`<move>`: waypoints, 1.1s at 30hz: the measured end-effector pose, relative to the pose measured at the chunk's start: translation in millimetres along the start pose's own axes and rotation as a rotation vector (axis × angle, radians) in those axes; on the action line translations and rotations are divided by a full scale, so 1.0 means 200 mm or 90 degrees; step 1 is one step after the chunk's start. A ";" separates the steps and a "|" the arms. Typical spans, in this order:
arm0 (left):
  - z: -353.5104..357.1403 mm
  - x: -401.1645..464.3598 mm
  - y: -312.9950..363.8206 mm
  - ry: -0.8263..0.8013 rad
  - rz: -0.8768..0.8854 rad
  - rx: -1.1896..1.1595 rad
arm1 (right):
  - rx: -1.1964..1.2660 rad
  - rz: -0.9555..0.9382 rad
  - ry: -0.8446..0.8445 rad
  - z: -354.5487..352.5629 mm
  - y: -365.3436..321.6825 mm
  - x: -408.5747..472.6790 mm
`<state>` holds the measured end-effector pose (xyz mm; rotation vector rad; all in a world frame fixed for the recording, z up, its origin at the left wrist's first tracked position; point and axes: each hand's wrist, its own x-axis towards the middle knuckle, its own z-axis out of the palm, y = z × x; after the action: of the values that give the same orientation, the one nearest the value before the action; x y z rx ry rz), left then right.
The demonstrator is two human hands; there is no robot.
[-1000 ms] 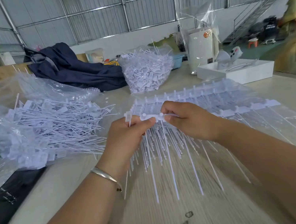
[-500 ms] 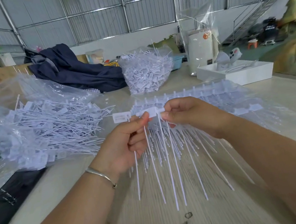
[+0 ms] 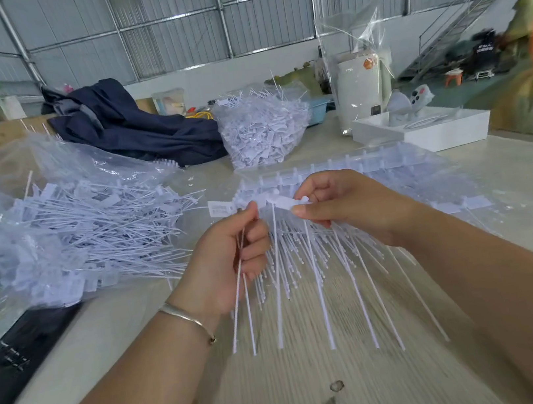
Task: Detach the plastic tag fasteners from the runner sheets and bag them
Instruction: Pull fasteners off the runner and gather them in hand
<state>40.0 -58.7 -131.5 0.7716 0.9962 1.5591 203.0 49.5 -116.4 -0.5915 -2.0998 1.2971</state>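
Head view: left hand (image 3: 229, 262) and right hand (image 3: 345, 205) both pinching fasteners (image 3: 277, 269), stems pointing down toward viewer

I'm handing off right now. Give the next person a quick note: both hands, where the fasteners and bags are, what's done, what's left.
Left hand grips a few detached fasteners by their stems.
Right hand pinches the next fastener head on the raised runner sheet.
Open bag at left holds a big loose pile; another filled bag stands behind.
Left: strip the sheet's remaining fasteners, then bag those in hand.
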 end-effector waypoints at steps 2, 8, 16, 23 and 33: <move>-0.02 0.00 0.00 0.011 0.020 0.045 | 0.018 0.008 0.009 -0.01 0.01 0.00; -0.03 0.01 -0.01 0.218 0.124 0.382 | 0.088 0.004 0.018 -0.03 -0.01 0.01; -0.05 0.01 -0.02 0.229 0.111 0.356 | 0.041 0.020 0.052 -0.05 0.02 0.00; -0.03 0.00 -0.03 0.238 0.100 0.356 | 0.005 0.013 -0.021 -0.02 0.04 0.00; 0.00 -0.02 -0.03 0.197 0.148 0.457 | -0.067 -0.028 -0.035 0.00 0.04 0.00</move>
<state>43.4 -61.9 -136.3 1.1870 1.7960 1.5424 203.5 52.1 -124.0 -0.5561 -2.2245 1.1965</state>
